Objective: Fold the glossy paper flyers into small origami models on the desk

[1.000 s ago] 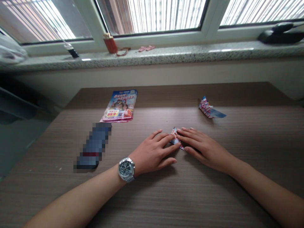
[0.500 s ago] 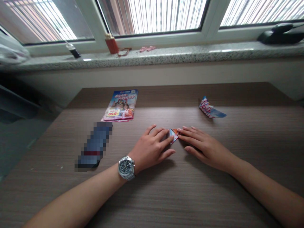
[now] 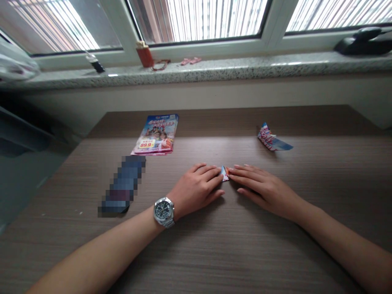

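A small folded piece of printed paper (image 3: pixel 225 172) lies on the brown wood-grain table (image 3: pixel 214 253), mostly covered. My left hand (image 3: pixel 197 185), with a silver wristwatch (image 3: pixel 163 211), has its fingers bent over the paper and presses it down. My right hand (image 3: pixel 263 188) lies flat with fingers stretched out, fingertips touching the paper's right edge. The two hands meet fingertip to fingertip over it.
A colourful leaflet (image 3: pixel 156 134) lies at the back left, and another folded paper piece (image 3: pixel 272 141) at the back right. A blurred dark object (image 3: pixel 122 185) lies left of my left hand. The stone windowsill (image 3: pixel 214 69) carries a red container (image 3: pixel 144 55) and small items.
My left hand has folded the raised flap down, and less of the paper shows. Both hands stayed in place over the paper.
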